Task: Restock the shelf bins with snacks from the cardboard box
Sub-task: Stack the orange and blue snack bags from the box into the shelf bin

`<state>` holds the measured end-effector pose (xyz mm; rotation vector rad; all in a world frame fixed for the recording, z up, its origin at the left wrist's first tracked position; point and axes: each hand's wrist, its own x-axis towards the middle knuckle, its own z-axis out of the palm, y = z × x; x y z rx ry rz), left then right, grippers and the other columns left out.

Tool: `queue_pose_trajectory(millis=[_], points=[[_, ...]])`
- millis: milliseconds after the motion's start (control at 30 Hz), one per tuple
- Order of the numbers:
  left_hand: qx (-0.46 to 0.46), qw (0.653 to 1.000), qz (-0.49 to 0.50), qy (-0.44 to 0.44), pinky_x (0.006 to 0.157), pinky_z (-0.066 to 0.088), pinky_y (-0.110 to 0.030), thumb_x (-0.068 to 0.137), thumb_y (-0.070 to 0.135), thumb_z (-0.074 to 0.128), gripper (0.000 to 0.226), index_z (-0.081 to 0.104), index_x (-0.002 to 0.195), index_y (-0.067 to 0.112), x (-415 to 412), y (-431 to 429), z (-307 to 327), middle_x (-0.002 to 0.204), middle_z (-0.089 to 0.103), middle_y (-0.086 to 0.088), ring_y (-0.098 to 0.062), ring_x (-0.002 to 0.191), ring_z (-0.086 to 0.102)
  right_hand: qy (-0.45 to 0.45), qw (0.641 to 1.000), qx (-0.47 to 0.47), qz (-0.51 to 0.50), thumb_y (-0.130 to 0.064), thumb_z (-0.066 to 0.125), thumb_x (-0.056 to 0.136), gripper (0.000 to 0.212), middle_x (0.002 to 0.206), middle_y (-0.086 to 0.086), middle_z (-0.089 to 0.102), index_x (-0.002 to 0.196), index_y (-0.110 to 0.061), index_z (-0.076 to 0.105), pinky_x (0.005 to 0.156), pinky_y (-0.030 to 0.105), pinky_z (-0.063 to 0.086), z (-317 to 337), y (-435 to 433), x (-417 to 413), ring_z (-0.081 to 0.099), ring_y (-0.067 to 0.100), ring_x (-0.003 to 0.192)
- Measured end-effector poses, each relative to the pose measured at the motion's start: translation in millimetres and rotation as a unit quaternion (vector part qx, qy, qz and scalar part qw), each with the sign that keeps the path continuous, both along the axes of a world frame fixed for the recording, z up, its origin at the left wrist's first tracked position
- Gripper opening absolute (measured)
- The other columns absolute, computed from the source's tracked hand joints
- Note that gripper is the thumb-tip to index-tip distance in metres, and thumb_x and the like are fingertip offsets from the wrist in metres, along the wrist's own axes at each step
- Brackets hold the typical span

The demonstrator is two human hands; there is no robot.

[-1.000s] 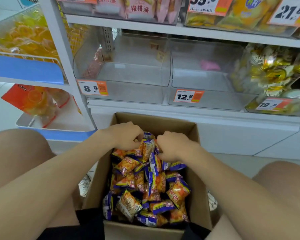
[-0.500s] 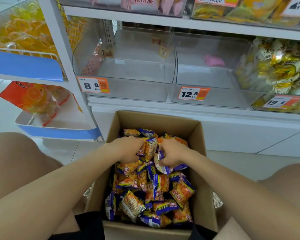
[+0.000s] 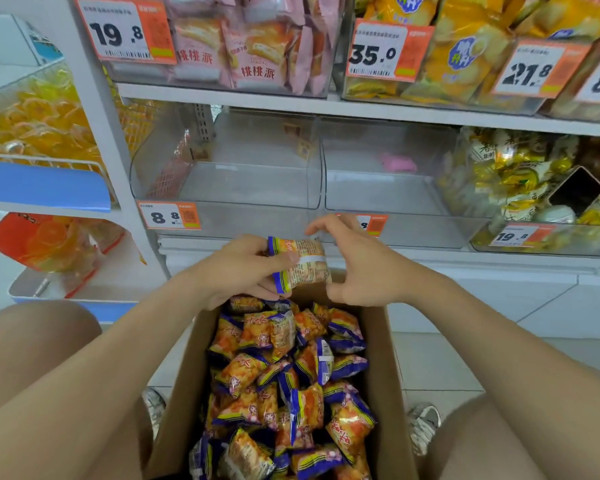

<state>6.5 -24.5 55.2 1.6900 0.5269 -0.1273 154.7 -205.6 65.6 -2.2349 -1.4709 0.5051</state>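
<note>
An open cardboard box [image 3: 381, 375] sits on the floor between my knees, filled with several orange-and-blue snack packets [image 3: 284, 375]. Above the box's far edge, my left hand [image 3: 236, 268] grips a small bunch of snack packets [image 3: 300, 263] from the left. My right hand [image 3: 357, 261] curls round their right end, fingertips at the top and thumb at the bottom corner. Just beyond stand two clear shelf bins: the left one [image 3: 243, 188], tagged 8.8, is empty, and the right one [image 3: 388, 192] holds only a pink item at the back.
To the right, a bin [image 3: 534, 237] of gold-wrapped snacks has a dark phone lying on top. The upper shelf holds full bins of pink and yellow packs. A white upright post [image 3: 118, 168] separates a side rack with orange jelly packs. My shoes flank the box.
Both hands have risen out of the box with a bunch of packets, up toward the front of the empty bins. The view has tilted upward and closer to the shelf.
</note>
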Motion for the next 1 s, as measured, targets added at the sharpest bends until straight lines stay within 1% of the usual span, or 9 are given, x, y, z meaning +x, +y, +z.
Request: queue_pose_trajectory(millis=[67,167,267,367,500,600,733,900,1000], points=[[-0.018,0.998,0.054,-0.001,0.089,0.063,-0.047,0.097,0.040,0.071,0.038,0.066,0.123,0.012,4.4,-5.7,11.7,0.100,0.080,-0.012,-0.027,0.089,0.079,-0.098,0.995,0.031,0.006,-0.037,0.087,0.073,0.083,0.135,-0.007,0.040,0.139,-0.038,0.036,0.085,0.032,0.050,7.0,3.9,0.6,0.046,0.014,0.121],[-0.012,0.994,0.110,-0.006,0.082,0.065,-0.045,0.095,0.048,0.071,0.038,0.069,0.114,0.016,19.7,-9.2,28.1,0.092,0.081,-0.007,-0.024,0.086,0.079,-0.132,0.985,0.107,-0.043,-0.035,0.084,0.083,0.065,0.111,-0.004,0.066,0.130,-0.028,0.040,0.074,0.039,0.054,7.4,9.0,12.0,0.064,0.017,0.099],[-0.020,0.989,0.140,-0.039,0.076,0.064,-0.043,0.098,0.055,0.063,0.047,0.074,0.107,0.010,42.4,-6.4,42.4,0.094,0.079,-0.013,-0.024,0.081,0.076,-0.049,0.983,0.158,-0.079,-0.026,0.076,0.091,0.041,0.085,-0.008,0.069,0.116,-0.025,0.044,0.068,0.038,0.052,12.3,14.6,31.5,0.064,0.011,0.073],[-0.031,0.976,0.204,-0.065,0.069,0.060,-0.040,0.102,0.056,0.052,0.057,0.073,0.089,0.005,61.2,1.1,48.1,0.087,0.077,-0.013,-0.026,0.074,0.072,0.093,0.980,0.148,-0.092,-0.023,0.075,0.094,0.029,0.081,-0.006,0.074,0.113,-0.026,0.053,0.070,0.035,0.056,21.0,18.8,51.3,0.070,0.011,0.070],[0.039,0.961,0.244,-0.127,0.082,0.062,-0.040,0.101,0.026,0.065,0.015,0.073,0.104,0.014,70.7,1.6,39.7,0.095,0.076,-0.004,-0.021,0.087,0.074,0.316,0.937,0.098,-0.107,-0.010,0.061,0.105,0.017,0.090,0.018,0.077,0.121,-0.007,0.064,0.076,0.040,0.059,25.4,13.1,68.8,0.075,0.025,0.074],[0.040,0.974,0.185,-0.129,0.089,0.063,-0.042,0.101,0.024,0.067,0.016,0.074,0.114,0.016,70.1,-4.0,38.0,0.102,0.079,-0.005,-0.021,0.094,0.076,0.377,0.920,0.068,-0.082,-0.013,0.053,0.109,0.022,0.088,0.017,0.075,0.119,0.003,0.065,0.076,0.038,0.059,26.9,7.4,69.7,0.074,0.028,0.077],[0.040,0.972,0.183,-0.142,0.084,0.065,-0.040,0.103,0.027,0.065,0.020,0.071,0.119,0.016,66.6,-13.5,40.6,0.102,0.079,-0.006,-0.021,0.092,0.077,0.353,0.927,0.092,-0.093,-0.029,0.059,0.107,0.025,0.105,0.007,0.079,0.120,-0.011,0.070,0.088,0.043,0.061,31.6,2.4,63.3,0.077,0.026,0.096],[0.135,0.967,0.137,-0.168,0.076,0.064,-0.034,0.104,0.037,0.061,0.022,0.068,0.120,0.025,67.9,-28.2,41.2,0.100,0.079,0.004,-0.013,0.092,0.075,0.303,0.941,0.109,-0.107,-0.039,0.067,0.101,0.029,0.101,0.001,0.080,0.126,-0.024,0.066,0.072,0.028,0.061,42.9,-10.2,50.6,0.078,0.016,0.088],[0.347,0.908,0.117,-0.202,0.075,0.057,-0.025,0.106,0.039,0.055,0.021,0.066,0.117,0.026,76.1,-28.4,32.1,0.102,0.072,0.012,-0.006,0.089,0.069,0.297,0.926,0.126,-0.197,-0.040,0.067,0.102,0.022,0.101,0.001,0.079,0.116,-0.024,0.069,0.072,0.031,0.063,47.5,-18.7,58.1,0.079,0.023,0.080]])
